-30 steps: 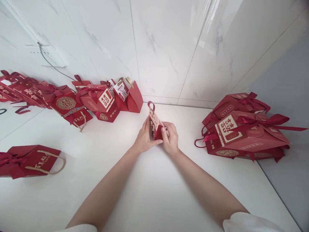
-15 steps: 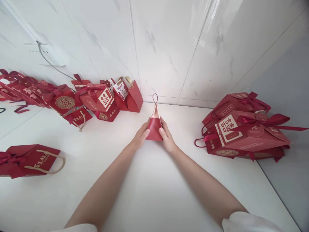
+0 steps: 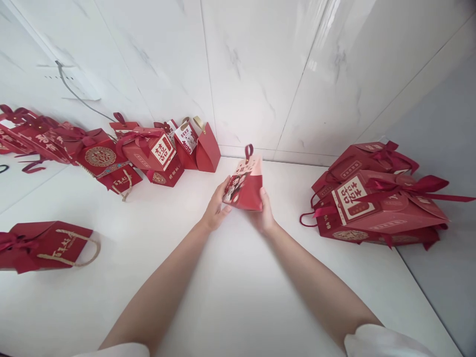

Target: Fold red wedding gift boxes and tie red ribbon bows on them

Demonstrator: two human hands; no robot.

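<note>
The small red box (image 3: 252,192), folded into shape with its ribbon loop (image 3: 249,150) on top, sits between the left hand (image 3: 215,206) and right hand (image 3: 267,210) over the white table (image 3: 230,287), fingers pressed to its sides, though whether any folding is left I cannot tell

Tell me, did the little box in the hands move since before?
Yes: the small red box has turned, and its ribbon loop has shifted rightward in view, away from the unmoved gold-handled box.
</note>
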